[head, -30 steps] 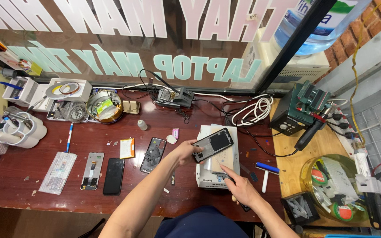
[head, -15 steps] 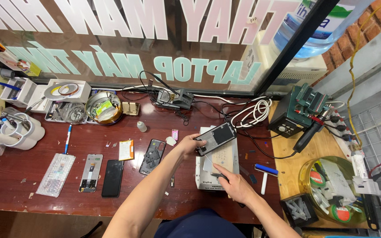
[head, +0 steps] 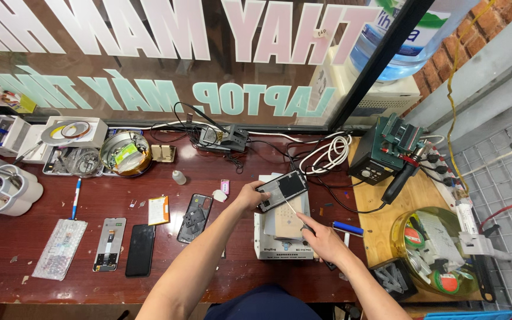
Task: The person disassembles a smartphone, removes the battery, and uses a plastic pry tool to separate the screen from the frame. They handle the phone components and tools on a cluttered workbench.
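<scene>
Left hand [head: 249, 195] pinches phone [head: 283, 191] by its edge, tilted over white heating pad [head: 284, 234]. Right hand [head: 321, 240] closed on thin pry tool [head: 294, 212], tip touching phone's lower edge. Phone looks whole, so separation seems barely begun.

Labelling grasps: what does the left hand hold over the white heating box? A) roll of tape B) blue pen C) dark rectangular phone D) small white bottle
C: the left hand grips the dark rectangular phone by its edge above the white heating box.
</scene>
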